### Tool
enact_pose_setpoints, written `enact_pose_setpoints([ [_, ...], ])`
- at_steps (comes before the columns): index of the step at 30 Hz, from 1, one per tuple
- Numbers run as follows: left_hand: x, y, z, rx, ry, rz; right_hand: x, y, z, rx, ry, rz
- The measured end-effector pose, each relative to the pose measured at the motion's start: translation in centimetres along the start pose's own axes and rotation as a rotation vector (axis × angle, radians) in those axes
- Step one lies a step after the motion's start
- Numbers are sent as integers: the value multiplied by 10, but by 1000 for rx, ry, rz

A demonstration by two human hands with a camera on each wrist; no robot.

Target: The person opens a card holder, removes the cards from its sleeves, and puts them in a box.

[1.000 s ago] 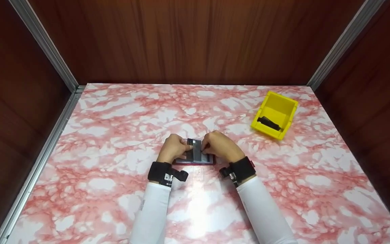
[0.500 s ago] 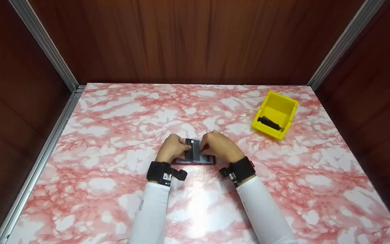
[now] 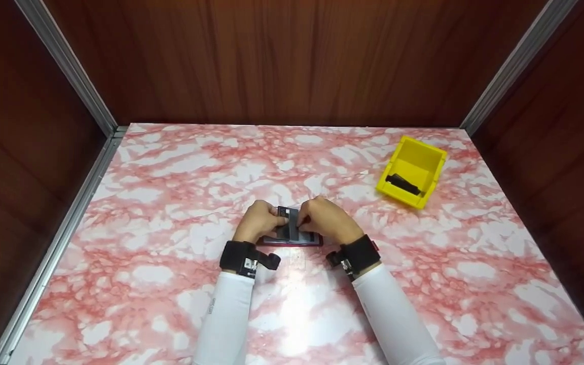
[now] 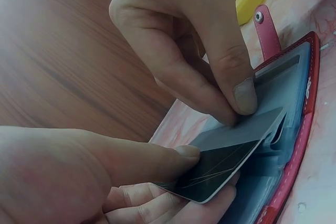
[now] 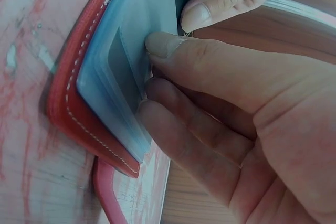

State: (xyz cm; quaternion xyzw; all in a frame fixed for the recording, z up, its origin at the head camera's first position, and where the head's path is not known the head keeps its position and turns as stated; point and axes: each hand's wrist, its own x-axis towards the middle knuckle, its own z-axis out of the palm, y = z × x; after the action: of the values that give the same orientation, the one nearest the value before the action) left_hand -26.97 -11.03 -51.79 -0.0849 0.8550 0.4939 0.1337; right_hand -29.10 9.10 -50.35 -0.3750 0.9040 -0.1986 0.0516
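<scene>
A red card holder (image 5: 79,114) with clear plastic sleeves (image 5: 100,85) lies opened out on the table. My left hand (image 3: 260,221) pinches a black card (image 4: 215,174), thumb on top and fingers beneath. The card's far part lies under the clear film of one sleeve (image 4: 231,132), in the left wrist view. From the other side my right hand (image 3: 330,219) pinches this sleeve between thumb and forefinger, close to the card. A pink strap with a metal snap (image 4: 268,35) sticks out from the holder's far edge.
At the back right of the red-and-white marbled table (image 3: 195,162) stands a yellow bin (image 3: 416,154), with a black object (image 3: 402,183) inside. Brown wood-grain panels (image 3: 282,61) enclose the table at the back and both sides.
The black card and the sleeve film have shifted slightly left. The right hand has also edged left, closer to the left hand, and both hands keep their pinch.
</scene>
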Motion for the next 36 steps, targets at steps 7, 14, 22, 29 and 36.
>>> enact_pose_setpoints([
  [7, -2, -1, -3, -28, -8, 0, 1, 1, 1, 11, -9, -6],
  [14, -2, -3, -4, -84, -23, 5, 1, 1, 1, -17, 1, -17],
  [22, -3, -1, -6, -127, -20, -12, 1, 1, 0, 4, -11, 7],
  [29, -5, 1, -10, -120, -18, -10, 0, 2, -1, 9, -16, 7],
  [36, -5, 0, -14, -123, -23, -1, 0, 2, -2, 2, -20, 6],
])
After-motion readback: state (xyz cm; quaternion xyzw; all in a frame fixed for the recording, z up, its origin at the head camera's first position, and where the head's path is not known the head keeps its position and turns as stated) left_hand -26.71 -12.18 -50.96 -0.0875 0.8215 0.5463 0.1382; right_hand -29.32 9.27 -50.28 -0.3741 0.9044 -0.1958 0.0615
